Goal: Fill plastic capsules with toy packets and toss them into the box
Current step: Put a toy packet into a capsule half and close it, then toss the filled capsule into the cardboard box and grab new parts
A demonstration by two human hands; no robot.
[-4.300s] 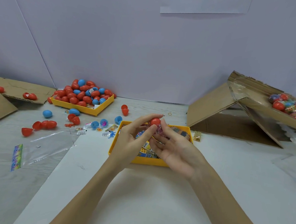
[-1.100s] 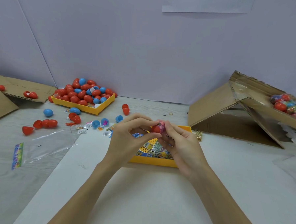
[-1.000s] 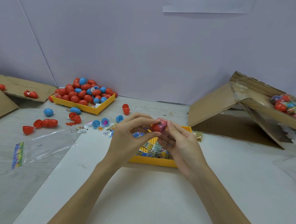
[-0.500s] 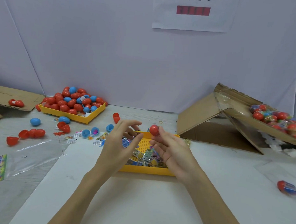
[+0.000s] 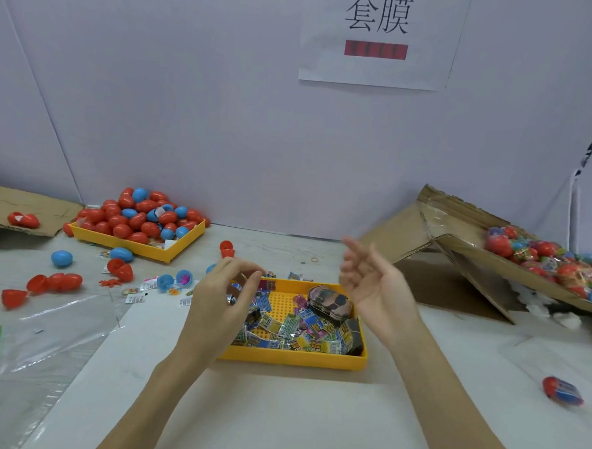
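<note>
My right hand (image 5: 373, 286) is raised above the right end of the yellow packet tray (image 5: 294, 357), fingers spread and blurred, holding nothing. My left hand (image 5: 224, 297) hovers over the tray's left end with loosely curled fingers and nothing in them. Several toy packets (image 5: 299, 324) lie in the tray. The tilted cardboard box (image 5: 465, 243) at the right holds several filled capsules (image 5: 543, 256). One filled red capsule (image 5: 562, 391) lies on the table at the right. No capsule is in either hand.
A second yellow tray (image 5: 132, 248) at the back left is heaped with empty red and blue capsules. Loose capsules (image 5: 56, 282) and packets lie scattered left of my hands. Clear plastic bags (image 5: 52, 328) lie at the left, flat cardboard (image 5: 21, 203) beyond.
The red capsule my right hand pinched is gone from it. That hand has opened and swung up to the right. My left hand stayed over the tray. The view has tilted up.
</note>
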